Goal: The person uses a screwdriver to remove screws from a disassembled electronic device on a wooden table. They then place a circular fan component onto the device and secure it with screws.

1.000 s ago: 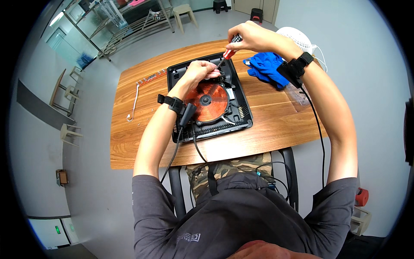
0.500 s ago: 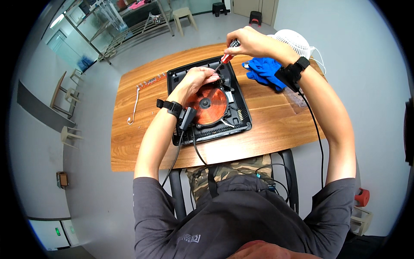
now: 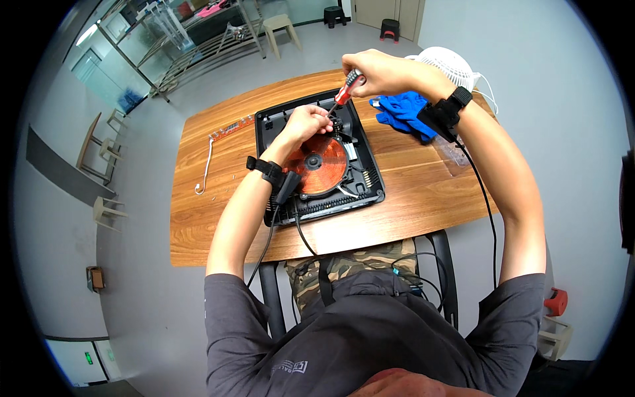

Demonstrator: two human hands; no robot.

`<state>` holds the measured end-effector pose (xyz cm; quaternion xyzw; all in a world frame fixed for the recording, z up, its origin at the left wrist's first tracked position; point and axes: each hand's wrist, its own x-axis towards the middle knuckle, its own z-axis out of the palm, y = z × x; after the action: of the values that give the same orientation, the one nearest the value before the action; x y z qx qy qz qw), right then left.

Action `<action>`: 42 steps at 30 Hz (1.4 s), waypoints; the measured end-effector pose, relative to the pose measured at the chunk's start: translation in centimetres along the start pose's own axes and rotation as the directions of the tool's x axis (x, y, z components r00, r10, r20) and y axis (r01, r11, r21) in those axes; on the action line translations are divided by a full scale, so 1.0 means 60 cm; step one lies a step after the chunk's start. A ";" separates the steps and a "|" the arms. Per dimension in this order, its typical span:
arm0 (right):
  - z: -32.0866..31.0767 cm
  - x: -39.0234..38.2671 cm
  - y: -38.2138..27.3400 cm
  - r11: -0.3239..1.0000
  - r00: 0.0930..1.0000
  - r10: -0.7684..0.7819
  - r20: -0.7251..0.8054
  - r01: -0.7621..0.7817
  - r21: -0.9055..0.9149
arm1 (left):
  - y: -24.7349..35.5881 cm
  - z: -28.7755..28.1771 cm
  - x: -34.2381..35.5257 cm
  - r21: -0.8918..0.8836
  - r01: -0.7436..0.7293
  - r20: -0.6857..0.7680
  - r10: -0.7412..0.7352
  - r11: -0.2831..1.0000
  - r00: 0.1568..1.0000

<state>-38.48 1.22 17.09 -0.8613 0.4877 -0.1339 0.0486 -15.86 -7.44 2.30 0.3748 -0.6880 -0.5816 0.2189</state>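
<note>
An opened induction cooker in a black housing lies on the table, its round copper coil showing. My right hand is closed round the red and black handle of a screwdriver. The screwdriver slants down to the left, its tip by the fingers of my left hand. Those fingers are pinched over the cooker's far part, beyond the coil. Whatever lies between them, and the exact spot of the tip, I cannot make out.
An orange circuit board strip with a white cable lies left of the cooker, tiny pieces near it. At right are a blue cloth, a clear plastic bag and a white fan. Black cables run from both wrist straps.
My right hand has come slightly down and turned, with the screwdriver still in its grip. The left hand has shifted only a little, staying at the screwdriver's tip.
</note>
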 end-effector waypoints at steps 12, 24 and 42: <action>0.004 0.029 -0.022 0.992 0.994 0.090 -0.066 -0.096 -0.088 | 0.043 0.025 0.024 0.796 -0.229 0.058 0.305 0.561 0.951; 0.019 0.048 0.004 0.986 0.991 0.136 -0.004 -0.136 -0.097 | 0.008 0.017 0.082 0.775 -0.343 0.226 0.275 0.530 0.934; 0.018 0.055 0.025 0.987 0.991 0.130 0.003 -0.130 -0.091 | 0.002 0.016 0.089 0.745 -0.428 0.300 0.315 0.512 0.900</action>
<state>-37.83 -2.43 16.31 -0.8296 0.5482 -0.1045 0.0203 -19.90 -10.94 1.47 0.2383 -0.9496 -0.1751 0.1039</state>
